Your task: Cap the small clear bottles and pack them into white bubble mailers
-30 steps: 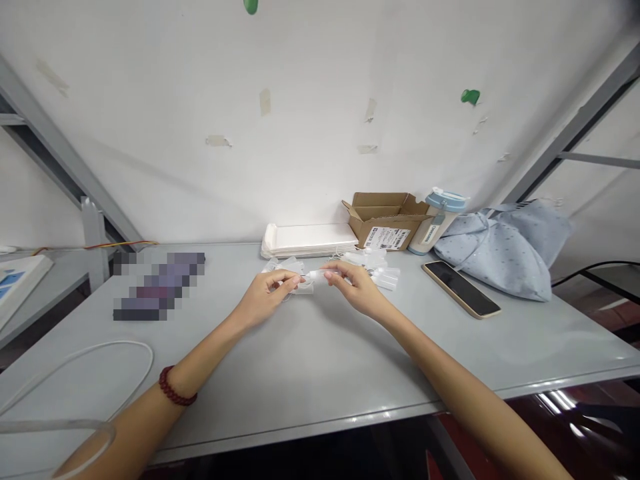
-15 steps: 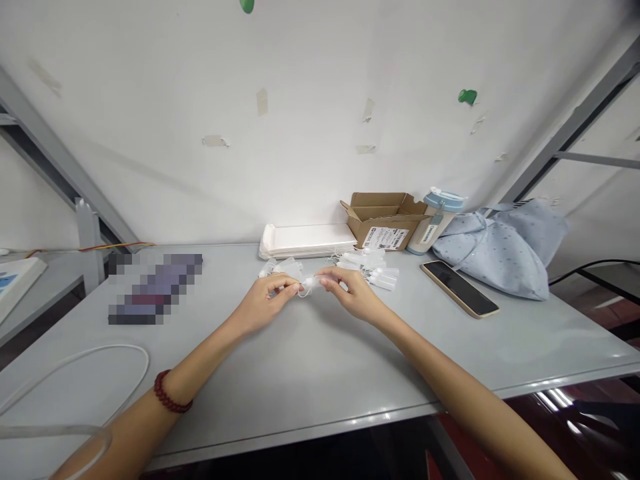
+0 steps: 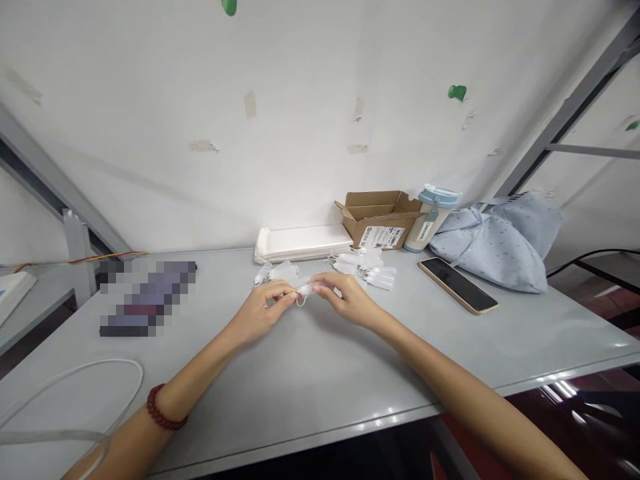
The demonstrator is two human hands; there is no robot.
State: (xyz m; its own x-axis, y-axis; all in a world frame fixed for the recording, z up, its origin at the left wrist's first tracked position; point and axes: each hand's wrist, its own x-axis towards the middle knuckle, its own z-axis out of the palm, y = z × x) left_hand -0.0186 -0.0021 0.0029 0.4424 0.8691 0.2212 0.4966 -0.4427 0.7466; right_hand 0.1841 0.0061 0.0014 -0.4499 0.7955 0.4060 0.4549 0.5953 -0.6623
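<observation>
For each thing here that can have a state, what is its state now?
White piece, held between left hand and right hand
Cardboard box, open
Cup, lidded
Phone screen, dark
White packets, stacked flat
Plastic pieces, lying on table
Bag, slumped

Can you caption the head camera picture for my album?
Left hand and right hand hold a small white piece between their fingers at a grey table.

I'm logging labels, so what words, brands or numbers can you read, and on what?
No text reads clearly.
Cardboard box: print on its white label, too small and blurred to read.
Cup: lettering on its side, too blurred to quote.
Pixelated item: nothing readable.
</observation>
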